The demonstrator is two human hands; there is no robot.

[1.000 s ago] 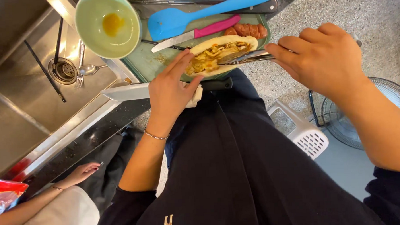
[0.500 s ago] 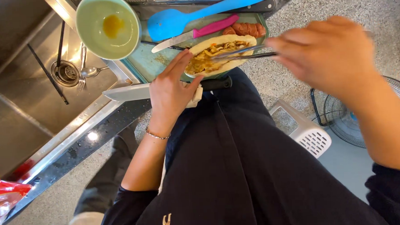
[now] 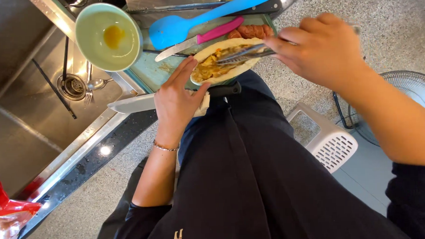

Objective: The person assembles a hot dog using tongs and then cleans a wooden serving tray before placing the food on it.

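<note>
While the left hand (image 3: 176,99) steadied the flatbread (image 3: 227,57) on the green cutting board (image 3: 149,70) — fingers spread against its edge — the right hand (image 3: 323,47) pinched metal tongs (image 3: 241,54) over the filling, beside the pink-handled knife (image 3: 198,40).

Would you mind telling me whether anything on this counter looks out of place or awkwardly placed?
The big knife lies at the counter's front edge beside the sink, partly under the left hand, near the body. Crumbs dot the green board. Nothing looks spilled.
</note>
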